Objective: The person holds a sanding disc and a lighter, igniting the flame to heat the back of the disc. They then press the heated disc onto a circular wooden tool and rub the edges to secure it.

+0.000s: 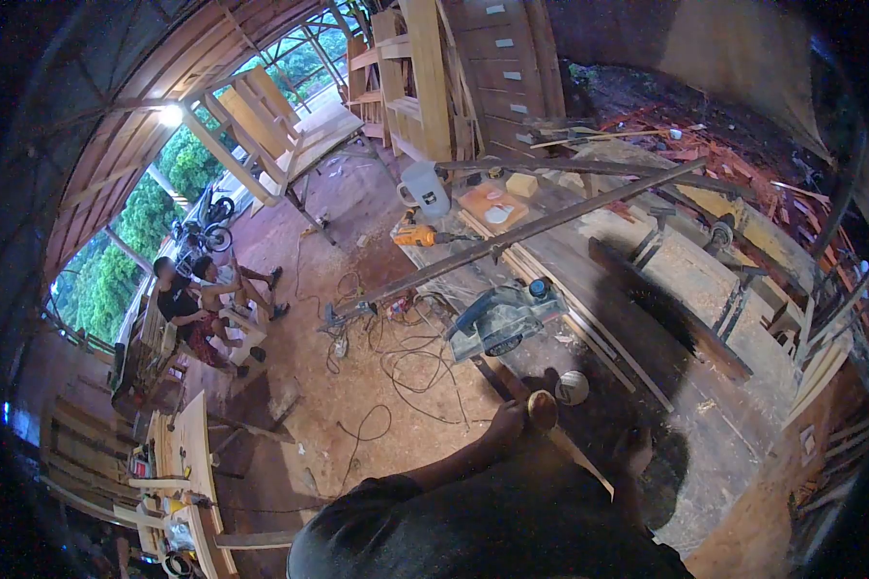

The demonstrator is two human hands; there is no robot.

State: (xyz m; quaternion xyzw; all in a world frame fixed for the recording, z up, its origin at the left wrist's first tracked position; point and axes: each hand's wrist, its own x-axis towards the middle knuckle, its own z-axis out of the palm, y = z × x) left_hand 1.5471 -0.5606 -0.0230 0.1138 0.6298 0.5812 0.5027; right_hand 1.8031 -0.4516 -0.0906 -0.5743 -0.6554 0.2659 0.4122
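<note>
A long workbench (690, 275) was seen running from the near right to the far middle of an open workshop. A dark plank (671, 323) was laid along it, and a long pole (550, 224) was propped slantwise across its far end. At the left edge of the bench an electric planer (502, 318) was parked, with cables (406, 362) trailed over the sawdust floor to its left.

At the near end of the plank the work was being done. A pale wooden strip (579, 463) was set slantwise there. The left hand (509, 422) was wrapped tight round a rounded wooden handle (542, 410) just above the strip; what the handle belonged to could not be made out. The right hand (637, 452) was placed on the dark plank to the right, but it was too blurred for its fingers to be read as spread or curled. A small round roll (572, 388) was left just beyond the handle.

The step was judged to be hand work at the near end of the plank. A firm grip on the handle and a steadying press from the right would be called for next.
</note>
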